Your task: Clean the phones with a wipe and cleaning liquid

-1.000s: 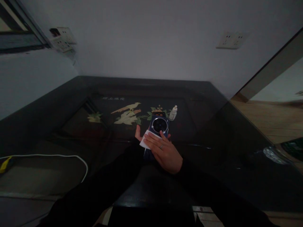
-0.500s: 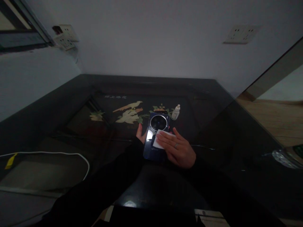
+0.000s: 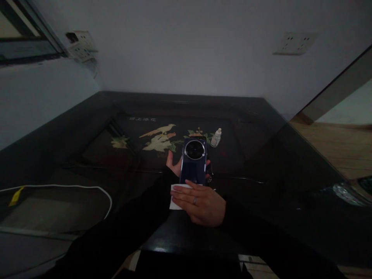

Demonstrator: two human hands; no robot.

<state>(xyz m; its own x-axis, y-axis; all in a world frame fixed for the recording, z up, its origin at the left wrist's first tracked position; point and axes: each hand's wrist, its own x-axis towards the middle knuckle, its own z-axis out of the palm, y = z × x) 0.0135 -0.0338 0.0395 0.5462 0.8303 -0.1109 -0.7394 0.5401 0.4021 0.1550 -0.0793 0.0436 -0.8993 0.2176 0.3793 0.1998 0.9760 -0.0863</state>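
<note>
Left hand (image 3: pixel 174 166) clamps a blue smartphone (image 3: pixel 193 169) — right hand (image 3: pixel 205 204), fingers (image 3: pixel 186 190) outstretched, lies over a white wipe (image 3: pixel 175 205) at its base.

Dimly lit room. A glossy black table (image 3: pixel 247 116) with an inlaid pale bird-and-flower picture (image 3: pixel 158 143) meets a plain, pale grey wall (image 3: pixel 186 50) at its far edge. White rectangular wall sockets (image 3: pixel 295 43) sit far left and far right; a dark-framed window (image 3: pixel 23 44), far left; light-brown flooring (image 3: pixel 322 147), right.

You have free desk (image 3: pixel 270 155) right of the bottle (image 3: pixel 216 138), which stands in the way near the phone (image 3: pixel 193 168).
</note>
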